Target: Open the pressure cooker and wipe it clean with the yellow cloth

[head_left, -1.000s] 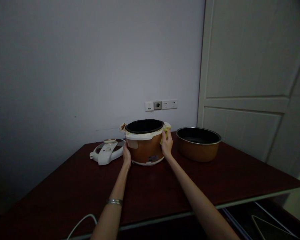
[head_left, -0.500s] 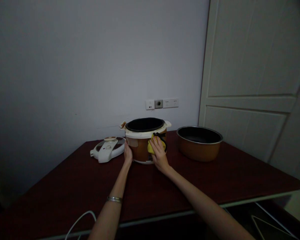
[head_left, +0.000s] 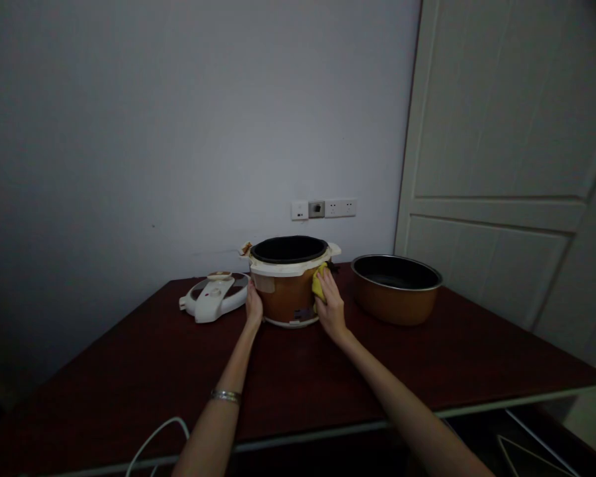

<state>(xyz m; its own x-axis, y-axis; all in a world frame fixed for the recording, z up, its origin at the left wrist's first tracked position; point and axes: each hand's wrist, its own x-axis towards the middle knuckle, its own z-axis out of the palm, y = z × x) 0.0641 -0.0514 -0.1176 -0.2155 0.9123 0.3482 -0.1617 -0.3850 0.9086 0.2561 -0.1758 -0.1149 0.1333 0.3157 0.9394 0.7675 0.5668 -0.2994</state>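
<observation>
An open brown rice cooker body [head_left: 285, 291] with a white rim stands near the far edge of a dark red table [head_left: 288, 377]. My left hand [head_left: 253, 307] rests flat against its left side, fingers together. My right hand [head_left: 330, 303] presses a yellow cloth [head_left: 318, 280] against the cooker's right side. The cooker's white lid [head_left: 213, 297] lies on the table just left of my left hand. A brown inner pot [head_left: 395, 287] with a dark inside sits to the right of the cooker.
A white cable [head_left: 155, 441] loops over the table's near edge at lower left. Wall sockets [head_left: 324, 209] are above the cooker. A white panelled door [head_left: 511, 165] stands at the right. The table's front edge runs across the bottom.
My right hand with the yellow cloth slid from the cooker's right rim down across the front, then back to the right side. My left hand stayed against the cooker's left side.
</observation>
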